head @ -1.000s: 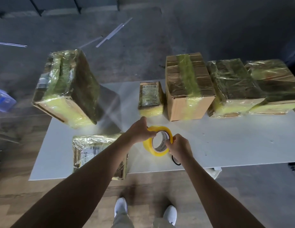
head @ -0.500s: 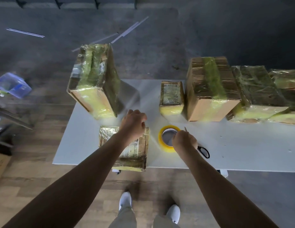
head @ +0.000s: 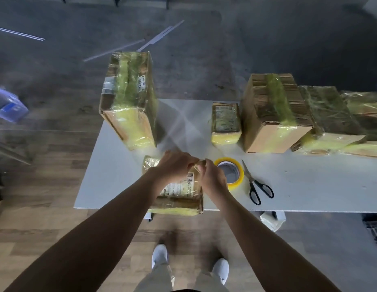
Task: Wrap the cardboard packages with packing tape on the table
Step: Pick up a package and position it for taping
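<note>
Right hand (head: 213, 178) gone from the tape roll (head: 231, 173), now meeting left hand (head: 175, 165) at the far right corner of the flat package (head: 179, 200); both pinch the wrap there, fingers curled. Scissors (head: 257, 186) set down, closed, blades pointing away.

- Flat package: near end just over the near edge of the table (head: 309, 186).
- Tape roll: lying flat, just right of the package.
- Scissors: just right of the roll.
- Open surface: left of the package; right of the scissors.
- Tall wrapped box (head: 128, 102): upright, far left corner.
- Far right row: small package (head: 225, 123), partly taped box (head: 271, 114), two wrapped packages (head: 328, 121).
</note>
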`<state>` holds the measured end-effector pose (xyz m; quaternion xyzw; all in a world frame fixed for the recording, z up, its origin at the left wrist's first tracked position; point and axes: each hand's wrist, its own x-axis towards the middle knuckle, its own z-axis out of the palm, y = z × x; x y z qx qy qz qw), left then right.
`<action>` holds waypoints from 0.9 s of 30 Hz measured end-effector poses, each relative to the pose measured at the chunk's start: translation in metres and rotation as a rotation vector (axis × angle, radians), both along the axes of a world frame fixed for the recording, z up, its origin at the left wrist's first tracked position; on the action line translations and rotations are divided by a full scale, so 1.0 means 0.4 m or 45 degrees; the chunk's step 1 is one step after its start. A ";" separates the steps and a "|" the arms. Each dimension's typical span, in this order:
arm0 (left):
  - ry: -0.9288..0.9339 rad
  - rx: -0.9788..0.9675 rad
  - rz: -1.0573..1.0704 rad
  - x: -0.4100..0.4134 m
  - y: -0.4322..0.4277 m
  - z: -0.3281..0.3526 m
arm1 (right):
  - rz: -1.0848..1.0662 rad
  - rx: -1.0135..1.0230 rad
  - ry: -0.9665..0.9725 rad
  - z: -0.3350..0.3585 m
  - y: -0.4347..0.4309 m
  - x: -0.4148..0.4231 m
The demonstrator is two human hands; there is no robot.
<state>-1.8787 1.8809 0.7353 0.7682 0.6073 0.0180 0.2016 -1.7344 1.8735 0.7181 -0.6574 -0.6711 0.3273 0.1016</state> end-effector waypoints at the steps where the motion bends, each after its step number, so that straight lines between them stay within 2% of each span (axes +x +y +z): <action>1: 0.054 -0.017 -0.020 -0.005 0.001 0.005 | -0.022 -0.039 0.005 -0.003 0.001 0.004; 6: 0.122 -0.043 -0.005 -0.052 -0.019 0.016 | 0.005 -0.086 -0.063 -0.001 0.016 -0.004; 11: 0.091 -0.032 0.001 -0.059 -0.020 0.013 | 0.282 0.134 -0.050 0.013 0.014 -0.022; 15: 0.058 0.017 -0.021 -0.097 -0.042 0.019 | 0.417 0.174 -0.273 0.019 0.041 -0.028; 20: 0.123 0.044 0.160 -0.172 -0.064 0.005 | 0.520 0.204 -0.436 0.023 0.048 -0.049; 24: 0.131 0.119 0.225 -0.145 -0.054 0.013 | 0.607 0.080 -0.302 0.036 0.048 -0.051; 27: 0.039 0.104 0.166 -0.159 -0.063 0.022 | 0.559 0.135 -0.224 0.044 0.037 -0.049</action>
